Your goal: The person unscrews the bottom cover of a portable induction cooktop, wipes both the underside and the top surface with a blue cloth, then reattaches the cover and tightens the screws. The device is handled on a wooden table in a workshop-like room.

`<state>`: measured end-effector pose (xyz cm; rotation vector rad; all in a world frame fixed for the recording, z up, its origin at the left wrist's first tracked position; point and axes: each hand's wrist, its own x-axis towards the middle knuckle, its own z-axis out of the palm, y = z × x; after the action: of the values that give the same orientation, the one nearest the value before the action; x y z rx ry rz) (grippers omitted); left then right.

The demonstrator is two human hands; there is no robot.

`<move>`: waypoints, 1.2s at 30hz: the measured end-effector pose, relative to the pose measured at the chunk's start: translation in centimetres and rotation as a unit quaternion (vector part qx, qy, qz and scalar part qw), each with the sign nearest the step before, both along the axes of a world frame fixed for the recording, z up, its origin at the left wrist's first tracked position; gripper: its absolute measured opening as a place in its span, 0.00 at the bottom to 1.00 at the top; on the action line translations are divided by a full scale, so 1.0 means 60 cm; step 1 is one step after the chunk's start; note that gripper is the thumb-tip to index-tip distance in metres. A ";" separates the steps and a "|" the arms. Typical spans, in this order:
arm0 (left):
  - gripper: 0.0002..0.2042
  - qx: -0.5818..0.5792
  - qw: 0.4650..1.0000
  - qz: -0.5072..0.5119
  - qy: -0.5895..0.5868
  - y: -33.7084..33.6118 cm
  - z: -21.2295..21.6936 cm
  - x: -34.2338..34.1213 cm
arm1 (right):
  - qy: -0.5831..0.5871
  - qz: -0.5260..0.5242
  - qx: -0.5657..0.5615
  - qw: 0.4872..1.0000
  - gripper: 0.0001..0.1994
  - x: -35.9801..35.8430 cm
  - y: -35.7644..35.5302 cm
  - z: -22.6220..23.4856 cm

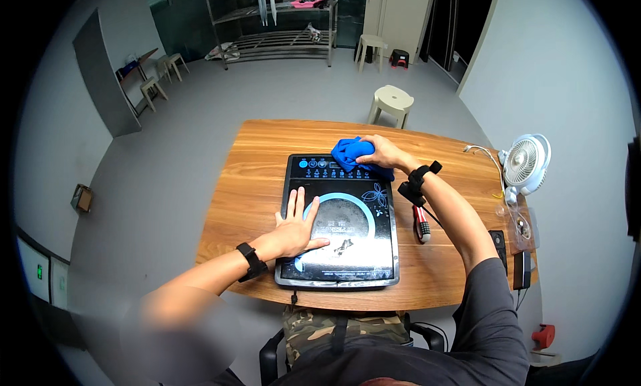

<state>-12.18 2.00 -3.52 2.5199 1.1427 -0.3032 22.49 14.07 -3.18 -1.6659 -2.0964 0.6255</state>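
Observation:
A black induction cooktop [347, 262] with a blue ring and a row of printed symbols lies flat on the wooden table [227, 206]. My left hand [294, 229] rests on the left part of its glass, fingers spread. At the cooktop's far right corner my right hand [384, 152] is closed on a bunched blue cloth [350, 152]. The cloth covers part of the control strip and reaches past the far edge. Dark bands sit on both wrists.
Right of the cooktop lies a red and black object [421, 224]. A white fan [526, 162], a clear plastic box [524, 227] and black devices [497, 246] line the table's right edge. Beyond the table stand a beige stool [392, 100] and a metal rack [274, 49].

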 end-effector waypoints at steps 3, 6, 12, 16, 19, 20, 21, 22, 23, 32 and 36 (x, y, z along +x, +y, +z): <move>0.58 0.002 1.000 0.001 -0.002 -0.002 -0.001 0.000 | 0.009 0.003 -0.021 1.000 0.37 -0.015 0.007 -0.002; 0.58 -0.001 1.000 0.001 -0.008 -0.002 0.004 0.000 | 0.008 0.022 -0.074 0.997 0.38 -0.016 0.014 0.020; 0.58 -0.007 1.000 0.009 -0.012 -0.003 0.000 -0.001 | 0.016 0.051 -0.103 0.993 0.39 -0.044 0.025 0.035; 0.58 -0.002 1.000 0.001 -0.026 -0.003 -0.003 -0.002 | 0.019 0.065 -0.107 0.992 0.39 -0.065 0.045 0.024; 0.58 0.002 1.000 0.001 -0.026 -0.004 -0.002 -0.003 | 0.015 0.066 -0.114 0.991 0.38 -0.069 0.050 0.027; 0.58 -0.001 1.000 0.003 -0.021 -0.004 -0.002 -0.004 | 0.021 0.069 -0.113 0.991 0.38 -0.070 0.047 0.027; 0.57 -0.003 1.000 0.005 -0.018 -0.004 -0.001 -0.002 | 0.025 0.070 -0.111 0.991 0.38 -0.068 0.045 0.027; 0.57 -0.004 1.000 0.006 -0.014 -0.003 0.001 -0.001 | 0.021 0.074 -0.093 0.993 0.36 -0.067 0.042 0.027; 0.57 -0.005 1.000 0.007 -0.010 -0.003 0.004 0.000 | 0.017 0.078 -0.075 0.994 0.35 -0.066 0.038 0.026; 0.57 -0.014 1.000 0.012 -0.008 -0.002 0.003 0.000 | -0.146 0.039 0.157 0.976 0.31 -0.043 0.029 0.027; 0.57 -0.012 1.000 0.011 -0.006 0.000 -0.003 -0.002 | -0.131 -0.044 0.183 0.973 0.28 -0.039 0.028 0.068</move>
<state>-12.30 1.99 -3.70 2.4835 1.1534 -0.2948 20.14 15.74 0.87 -1.6820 -2.1359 -0.0166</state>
